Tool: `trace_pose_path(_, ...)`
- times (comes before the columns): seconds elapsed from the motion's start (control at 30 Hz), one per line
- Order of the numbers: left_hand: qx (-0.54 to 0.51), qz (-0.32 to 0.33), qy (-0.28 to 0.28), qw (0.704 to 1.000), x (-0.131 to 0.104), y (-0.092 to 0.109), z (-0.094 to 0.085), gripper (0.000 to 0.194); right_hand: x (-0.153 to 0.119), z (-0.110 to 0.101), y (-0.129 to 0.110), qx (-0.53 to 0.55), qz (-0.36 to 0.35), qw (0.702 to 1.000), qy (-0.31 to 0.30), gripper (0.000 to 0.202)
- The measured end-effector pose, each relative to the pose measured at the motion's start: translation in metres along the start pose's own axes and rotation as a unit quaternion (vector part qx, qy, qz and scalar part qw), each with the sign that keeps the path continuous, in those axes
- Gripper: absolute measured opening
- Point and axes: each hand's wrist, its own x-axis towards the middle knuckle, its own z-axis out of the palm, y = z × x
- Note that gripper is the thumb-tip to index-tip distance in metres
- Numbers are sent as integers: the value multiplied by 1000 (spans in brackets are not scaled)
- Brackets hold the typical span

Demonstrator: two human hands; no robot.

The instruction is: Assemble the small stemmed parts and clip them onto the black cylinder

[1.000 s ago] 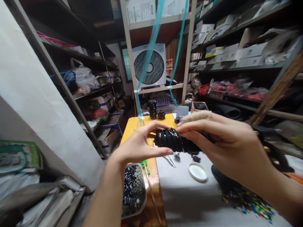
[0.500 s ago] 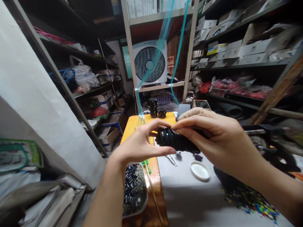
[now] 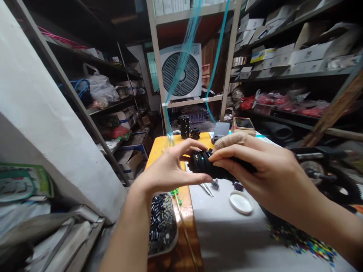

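A roll-like stack of black ribbed discs [image 3: 202,162], with small teal and gold glints, lies sideways between my hands above the table. My left hand [image 3: 167,168] curls round its left end, fingers over the top and thumb below. At the upper side of the stack, my right hand [image 3: 263,166] has its thumb and forefinger pressed together; anything between the tips is too small to make out. A beige wrap [image 3: 231,140] covers one finger of that hand. The right part of the stack is hidden behind my right hand.
On the yellow table [image 3: 159,145] stand similar black stacks [image 3: 184,127] and a grey phone-like object [image 3: 220,131]. Nearer are a tub [image 3: 161,223] of dark small parts, a white lid [image 3: 241,202] and loose coloured bits [image 3: 314,245]. Teal strands [image 3: 217,56] hang before a fan [image 3: 181,73].
The view has shifted slightly. My right fingertips have moved a little rightward along the stack, while my left hand keeps its hold.
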Motion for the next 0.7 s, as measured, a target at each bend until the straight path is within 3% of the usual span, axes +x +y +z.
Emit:
trace_pose_path(0.4, 12, -9, -13, 1000, -1, 0, -1, 50, -11, 3, 0, -78, -72, 994, -4, 16)
trace_pose_path(0.6, 1, 1, -14, 1000, 0, -1, 0, 49, -21, 0, 5, -79, -147, 985, -51, 24)
trace_pose_path(0.7, -14, -4, -21, 1000, -1, 2, -1, 54, -39, -6, 6, -131, -165, 973, -91, 38)
